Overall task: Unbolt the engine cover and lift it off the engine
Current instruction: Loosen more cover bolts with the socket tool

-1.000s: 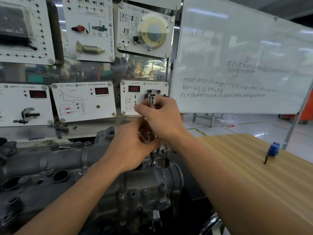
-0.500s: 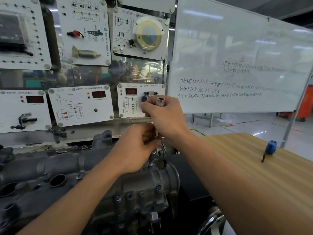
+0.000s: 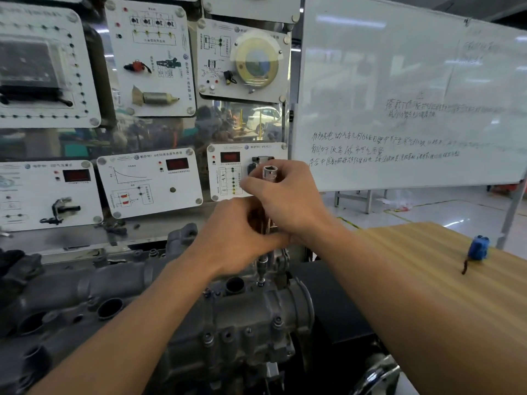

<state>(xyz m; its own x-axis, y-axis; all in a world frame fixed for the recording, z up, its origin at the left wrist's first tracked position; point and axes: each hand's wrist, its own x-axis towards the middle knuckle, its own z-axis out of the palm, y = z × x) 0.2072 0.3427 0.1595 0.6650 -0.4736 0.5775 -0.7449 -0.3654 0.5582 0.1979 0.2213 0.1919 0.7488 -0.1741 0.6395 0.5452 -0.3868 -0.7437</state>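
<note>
Grip: socket driver (image 3: 270,173) is held upright — right hand (image 3: 291,198) round its top, left hand (image 3: 233,240) round its shaft | Place: engine cover (image 3: 245,315) is seated below the hands, not yet lifted | Handling: judged stiff, heavy cast metal — to be lifted by both ends

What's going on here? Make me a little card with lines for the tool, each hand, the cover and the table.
tool: socket bar, upright, tip on a bolt
right hand: holds the tool's top
left hand: holds the tool lower down
cover: on the engine, not lifted yet
table: wooden, small blue thing on it
</note>
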